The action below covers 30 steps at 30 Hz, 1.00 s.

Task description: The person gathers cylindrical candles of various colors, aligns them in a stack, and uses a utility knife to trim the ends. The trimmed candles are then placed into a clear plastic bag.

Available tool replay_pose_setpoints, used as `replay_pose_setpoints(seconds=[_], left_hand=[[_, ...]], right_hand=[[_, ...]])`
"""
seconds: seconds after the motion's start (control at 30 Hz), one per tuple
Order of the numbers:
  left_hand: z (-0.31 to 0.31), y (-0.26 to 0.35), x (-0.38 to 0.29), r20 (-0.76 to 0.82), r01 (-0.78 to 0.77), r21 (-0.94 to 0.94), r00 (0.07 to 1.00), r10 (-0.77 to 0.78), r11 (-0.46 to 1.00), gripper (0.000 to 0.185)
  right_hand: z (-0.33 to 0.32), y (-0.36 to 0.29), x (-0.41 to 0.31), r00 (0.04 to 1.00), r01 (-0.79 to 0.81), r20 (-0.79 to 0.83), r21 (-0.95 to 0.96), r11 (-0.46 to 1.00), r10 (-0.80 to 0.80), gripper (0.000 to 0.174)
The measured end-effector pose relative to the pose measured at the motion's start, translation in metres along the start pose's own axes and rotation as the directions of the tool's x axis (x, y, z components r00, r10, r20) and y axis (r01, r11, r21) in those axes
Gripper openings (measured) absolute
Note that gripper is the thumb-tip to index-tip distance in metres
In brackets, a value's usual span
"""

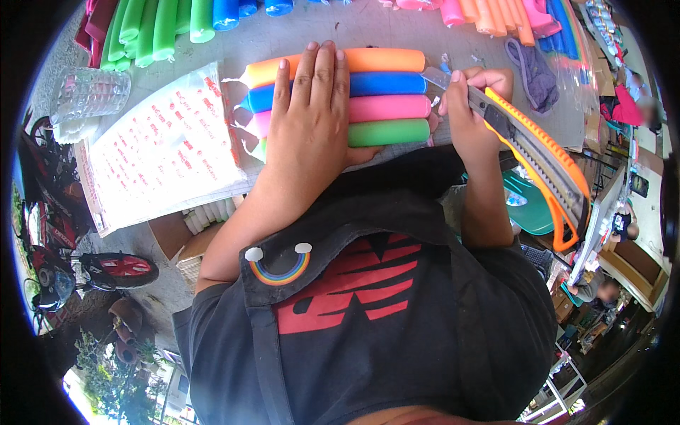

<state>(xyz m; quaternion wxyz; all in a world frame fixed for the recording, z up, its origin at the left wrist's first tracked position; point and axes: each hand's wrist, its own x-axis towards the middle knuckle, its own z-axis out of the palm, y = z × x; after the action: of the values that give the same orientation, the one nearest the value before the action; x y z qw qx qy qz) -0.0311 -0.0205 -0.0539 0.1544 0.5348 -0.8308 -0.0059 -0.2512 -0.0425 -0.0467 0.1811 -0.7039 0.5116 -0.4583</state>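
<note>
Four candles lie side by side on the grey tabletop (372, 26): an orange candle (388, 60), a blue candle (390, 83), a pink candle (390, 108) and a green candle (390, 133). Flat across all four rests my left hand (313, 101), its fingers close together and pointing away from me. Their wicks stick out on the left. My right hand (475, 106) grips an orange utility knife (531, 143) near its blade end. The extended blade (436, 77) is by the right ends of the orange and blue candles.
Green candles (164, 32), blue candles (226, 13) and peach candles (491, 18) lie along the far side. A printed plastic sheet (164, 143) and a clear glass (90, 90) are at left. A purple cloth (534, 79) lies right, near plastic-wrapped candles (563, 32). People sit farther off.
</note>
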Motion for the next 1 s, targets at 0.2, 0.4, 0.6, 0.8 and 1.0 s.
replay_pose_setpoints(seconds=[0.2,0.4,0.6,0.8,1.0], left_hand=[[0.001,0.0,0.0,-0.014,0.001,-0.005,1.0,-0.001,1.0,0.11],[0.001,0.0,-0.001,0.022,0.013,0.005,1.0,-0.013,1.0,0.117],[0.002,0.0,-0.001,0.008,0.012,0.007,1.0,-0.012,1.0,0.115],[0.003,0.0,-0.001,-0.027,0.001,0.011,1.0,-0.001,1.0,0.113],[0.003,0.0,-0.001,-0.012,0.007,-0.003,1.0,-0.007,1.0,0.114]], right_hand=[[-0.001,-0.013,-0.011,0.994,-0.11,-0.01,0.04,0.993,0.111,0.025],[0.001,-0.011,-0.017,0.998,0.061,-0.03,-0.041,0.997,-0.062,0.024],[0.001,-0.003,-0.028,0.993,0.075,-0.09,-0.031,0.997,-0.077,0.031],[0.002,0.002,-0.035,0.996,0.066,-0.056,-0.026,0.997,-0.068,0.03],[0.003,0.0,-0.022,0.985,0.071,-0.165,0.063,0.996,-0.06,0.029]])
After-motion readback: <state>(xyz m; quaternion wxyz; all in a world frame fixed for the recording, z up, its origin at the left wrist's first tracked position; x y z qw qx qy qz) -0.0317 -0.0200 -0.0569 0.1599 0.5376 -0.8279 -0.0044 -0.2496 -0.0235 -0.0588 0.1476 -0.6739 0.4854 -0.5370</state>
